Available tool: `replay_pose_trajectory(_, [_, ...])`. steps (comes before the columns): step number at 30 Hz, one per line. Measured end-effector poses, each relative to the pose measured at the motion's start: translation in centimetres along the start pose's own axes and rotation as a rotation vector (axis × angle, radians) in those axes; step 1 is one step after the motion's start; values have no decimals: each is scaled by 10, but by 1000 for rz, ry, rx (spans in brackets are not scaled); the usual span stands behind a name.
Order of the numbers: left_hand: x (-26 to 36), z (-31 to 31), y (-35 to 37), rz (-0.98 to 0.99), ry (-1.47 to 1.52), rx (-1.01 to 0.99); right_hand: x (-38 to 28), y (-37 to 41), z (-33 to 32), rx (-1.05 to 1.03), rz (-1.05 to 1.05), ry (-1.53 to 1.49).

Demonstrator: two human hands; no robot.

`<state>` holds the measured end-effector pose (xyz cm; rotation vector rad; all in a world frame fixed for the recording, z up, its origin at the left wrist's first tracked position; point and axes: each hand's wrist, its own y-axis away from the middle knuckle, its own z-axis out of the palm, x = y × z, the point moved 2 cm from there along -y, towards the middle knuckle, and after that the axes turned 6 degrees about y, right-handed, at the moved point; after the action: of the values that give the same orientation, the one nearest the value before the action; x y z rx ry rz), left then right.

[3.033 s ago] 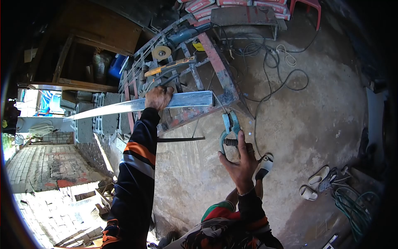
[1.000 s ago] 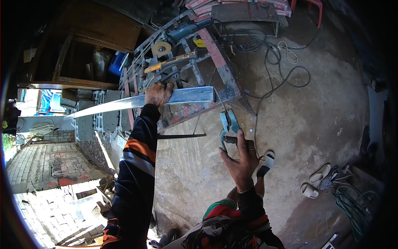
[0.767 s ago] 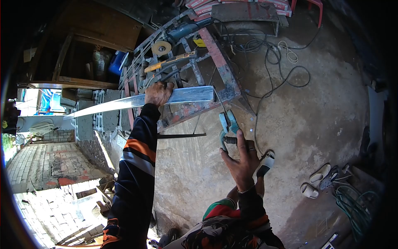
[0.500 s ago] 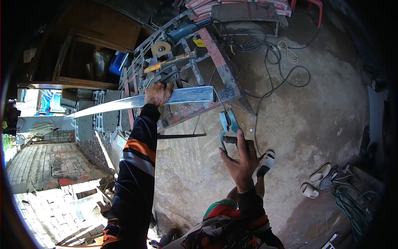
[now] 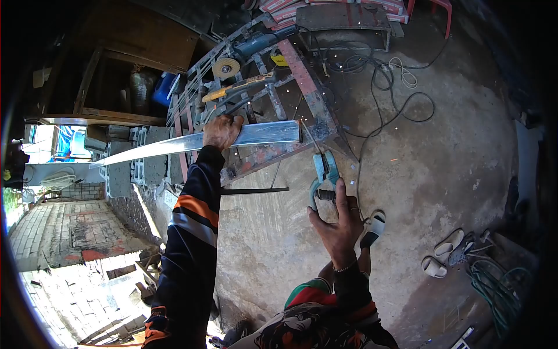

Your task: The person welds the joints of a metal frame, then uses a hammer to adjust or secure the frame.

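Observation:
My left hand [image 5: 222, 132] is wrapped round a long silvery metal tube [image 5: 267, 133] lying across a metal frame [image 5: 305, 72]. The blue-green clamp-like holder [image 5: 325, 167] is in my right hand [image 5: 340, 227], whose fingers are bent round its lower part. A thin rod [image 5: 311, 136] runs from the holder's jaws up to the tube's right end, where a small orange glow and scattered sparks show. Beyond my left hand, an orange-handled tool [image 5: 232, 88] rests on the frame beside an angle grinder [image 5: 261, 43] with a round disc [image 5: 225, 68].
Black cable [image 5: 378, 99] lies coiled on the concrete floor [image 5: 442, 157]. Slippers [image 5: 449, 242] and a green hose [image 5: 494, 291] are at the right. Concrete blocks [image 5: 156, 154] support the tube's left side. A wooden cabinet [image 5: 116, 70] stands at upper left.
Sparks and a small glow have appeared at the tube's right end. My right hand and the holder have shifted slightly right; my left hand has stayed in place.

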<state>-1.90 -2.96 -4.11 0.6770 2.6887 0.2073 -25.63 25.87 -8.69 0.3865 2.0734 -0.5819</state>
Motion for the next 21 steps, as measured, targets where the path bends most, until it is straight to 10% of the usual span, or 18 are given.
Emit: replay_pose_trajectory(21, [2,-4,-3,-68,29,-109,2,1,4,-7,-3,9])
